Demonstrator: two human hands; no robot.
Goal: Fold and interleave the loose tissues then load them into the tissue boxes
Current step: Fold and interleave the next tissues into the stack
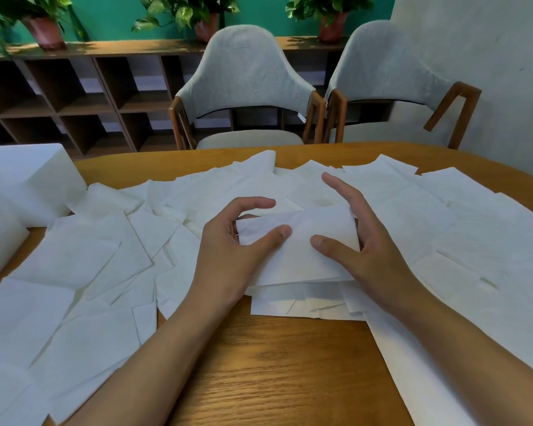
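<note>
The folded tissue lies between your two grips, over the middle of the table and on top of the loose tissues. Its long axis runs left to right, with one short end at each grip. Your left grip curls round the left end, with the thumb on the top face, fingers bent behind the far edge and the index arched clear. Your right grip is mostly spread: the fingers run straight along the right end and only the thumb presses the top. Neither grip is nearer, as the tissue sits squarely between them. The white blocks at far left (possibly the boxes, I cannot tell) lie well apart on your left grip's side, so I judge any later loading suits that side.
</note>
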